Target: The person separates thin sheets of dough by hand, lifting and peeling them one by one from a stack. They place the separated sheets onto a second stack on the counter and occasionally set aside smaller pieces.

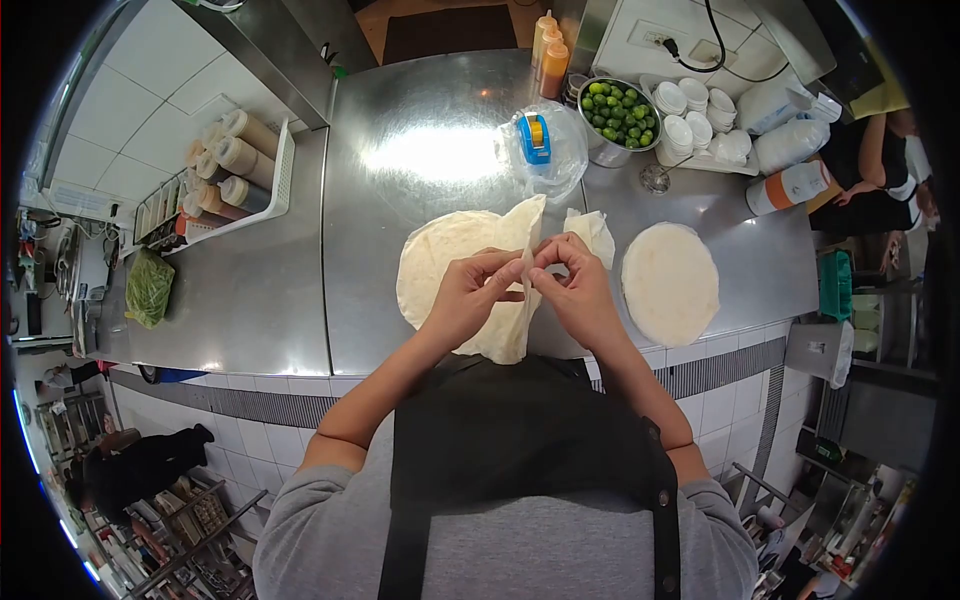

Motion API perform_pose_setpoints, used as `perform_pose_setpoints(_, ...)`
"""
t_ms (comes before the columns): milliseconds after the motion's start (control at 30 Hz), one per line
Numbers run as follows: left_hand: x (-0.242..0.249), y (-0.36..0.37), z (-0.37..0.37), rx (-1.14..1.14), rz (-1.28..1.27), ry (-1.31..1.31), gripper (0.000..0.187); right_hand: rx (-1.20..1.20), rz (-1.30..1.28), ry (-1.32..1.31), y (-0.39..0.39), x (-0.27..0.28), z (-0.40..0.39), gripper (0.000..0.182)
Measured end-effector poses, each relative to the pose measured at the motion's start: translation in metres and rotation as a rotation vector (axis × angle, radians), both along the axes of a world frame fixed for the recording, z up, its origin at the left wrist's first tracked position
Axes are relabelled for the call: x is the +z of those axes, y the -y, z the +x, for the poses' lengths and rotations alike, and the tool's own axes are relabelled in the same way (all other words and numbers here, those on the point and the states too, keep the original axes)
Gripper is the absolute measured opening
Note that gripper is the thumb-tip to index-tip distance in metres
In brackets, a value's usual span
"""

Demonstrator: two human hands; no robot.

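My left hand pinches a thin pale flour tortilla that stands raised on edge between my hands. From the other side my right hand is closed on the same raised sheet, thumb against fingertips. Beneath and left of it, more flat tortilla lies on the steel counter, partly covered by my left hand. Just beyond my right hand is a crumpled, folded piece of tortilla. A round stack of tortillas lies to the right, apart from my hands.
On the steel counter stand a blue tape dispenser on clear plastic bags, a bowl of limes, sauce bottles and white cups. A basket of bottles and a green bag are left. Other people are at both sides.
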State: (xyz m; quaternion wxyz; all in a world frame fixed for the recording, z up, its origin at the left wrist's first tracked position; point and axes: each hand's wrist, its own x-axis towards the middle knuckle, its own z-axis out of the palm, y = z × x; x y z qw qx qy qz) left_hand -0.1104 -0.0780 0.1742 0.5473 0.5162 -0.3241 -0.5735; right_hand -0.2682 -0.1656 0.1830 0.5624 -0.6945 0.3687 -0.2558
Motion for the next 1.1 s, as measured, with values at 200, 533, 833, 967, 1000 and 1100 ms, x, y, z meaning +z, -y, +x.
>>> perform_pose_setpoints(200,0.003,-0.003,0.000,0.008,-0.018,0.052,0.028,0.029,0.073,0.039,0.001,-0.001,-0.001,0.010)
perform_pose_setpoints(533,0.005,-0.002,0.007,0.080,0.068,-0.102,0.017,0.050,0.237,0.226,-0.002,-0.005,-0.004,0.007)
perform_pose_setpoints(833,-0.003,0.002,0.015,-0.050,-0.054,0.330,0.021,0.028,0.250,0.220,-0.002,-0.018,-0.003,0.005)
perform_pose_setpoints(967,-0.013,0.006,0.020,0.025,-0.033,0.360,0.017,-0.011,0.234,0.159,0.004,-0.049,-0.010,0.006)
perform_pose_setpoints(1000,-0.018,0.006,0.019,0.052,-0.058,0.375,0.015,-0.012,0.233,0.159,0.003,-0.052,-0.010,0.006)
perform_pose_setpoints(1100,-0.022,0.007,0.012,0.098,-0.105,0.490,0.014,-0.038,0.187,0.105,-0.003,-0.048,-0.005,0.009)
